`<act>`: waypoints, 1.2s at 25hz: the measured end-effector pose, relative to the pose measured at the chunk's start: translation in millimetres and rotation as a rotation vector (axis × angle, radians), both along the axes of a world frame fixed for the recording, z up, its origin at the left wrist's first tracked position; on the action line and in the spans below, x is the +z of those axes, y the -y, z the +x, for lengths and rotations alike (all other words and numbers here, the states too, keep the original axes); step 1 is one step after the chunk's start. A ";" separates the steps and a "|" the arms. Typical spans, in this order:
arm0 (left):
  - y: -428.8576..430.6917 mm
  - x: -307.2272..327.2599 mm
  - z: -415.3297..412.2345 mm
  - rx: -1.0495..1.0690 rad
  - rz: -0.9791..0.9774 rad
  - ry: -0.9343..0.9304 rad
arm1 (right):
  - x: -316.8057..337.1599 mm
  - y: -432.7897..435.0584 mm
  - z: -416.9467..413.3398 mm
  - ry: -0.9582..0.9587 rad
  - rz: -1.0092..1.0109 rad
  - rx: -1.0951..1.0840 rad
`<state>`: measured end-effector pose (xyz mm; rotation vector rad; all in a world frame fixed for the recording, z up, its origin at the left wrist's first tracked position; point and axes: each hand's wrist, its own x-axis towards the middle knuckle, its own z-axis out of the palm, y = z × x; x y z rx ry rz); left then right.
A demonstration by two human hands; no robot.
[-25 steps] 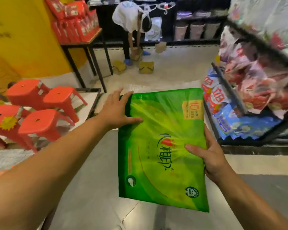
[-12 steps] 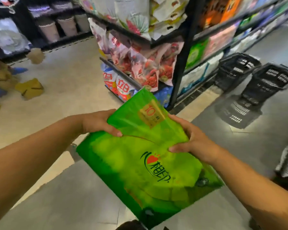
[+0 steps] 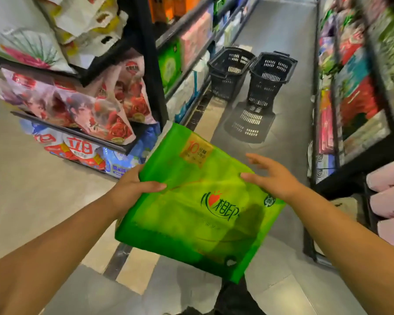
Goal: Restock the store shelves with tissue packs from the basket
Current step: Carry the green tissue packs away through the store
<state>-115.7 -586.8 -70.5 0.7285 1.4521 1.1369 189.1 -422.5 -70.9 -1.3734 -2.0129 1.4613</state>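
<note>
Aisle view: we grip a green tissue pack point(image 3: 198, 201) in our left hand point(image 3: 132, 189); our right hand point(image 3: 275, 178), fingers spread wide, lies over its right edge.

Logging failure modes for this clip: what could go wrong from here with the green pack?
1. Only the left hand grips the green tissue pack, at one edge; the right hand is open with fingers spread, so the tilted pack may sag or slip.
2. Two black baskets stand on the aisle floor ahead: a possible trip hazard.
</note>
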 end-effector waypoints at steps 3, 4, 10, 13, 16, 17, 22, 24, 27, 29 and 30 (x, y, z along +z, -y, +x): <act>-68.8 -9.9 14.4 0.048 -0.007 -0.007 | -36.3 -44.8 49.5 0.097 -0.009 -0.248; -92.0 -14.0 21.2 0.074 -0.015 0.001 | -45.4 -62.8 63.7 0.104 -0.010 -0.287; -211.6 -31.4 55.0 0.160 -0.011 0.140 | -52.8 -167.2 88.5 -0.245 -0.373 -0.543; -268.9 -41.9 55.2 0.204 -0.036 0.218 | -42.3 -237.4 88.4 -0.435 -0.461 -0.553; -332.4 -46.2 41.5 0.244 -0.055 0.292 | -35.2 -304.3 71.8 -0.450 -0.392 -0.538; -355.7 -47.8 35.1 0.256 -0.051 0.329 | -33.7 -328.8 64.0 -0.445 -0.372 -0.531; -463.8 -56.4 6.1 0.328 -0.061 0.366 | -19.2 -445.8 25.9 -0.366 -0.266 -0.469; -506.2 -58.3 -8.8 0.364 -0.051 0.398 | -12.6 -494.1 9.8 -0.356 -0.247 -0.439; -563.0 -57.1 -27.1 0.396 -0.048 0.374 | -9.4 -559.6 -12.6 -0.354 -0.259 -0.415; -595.0 -52.0 -36.8 0.438 -0.031 0.329 | -15.6 -604.9 -29.8 -0.345 -0.280 -0.391; -608.6 -50.8 -42.3 0.463 -0.022 0.309 | -18.1 -624.8 -38.9 -0.354 -0.296 -0.376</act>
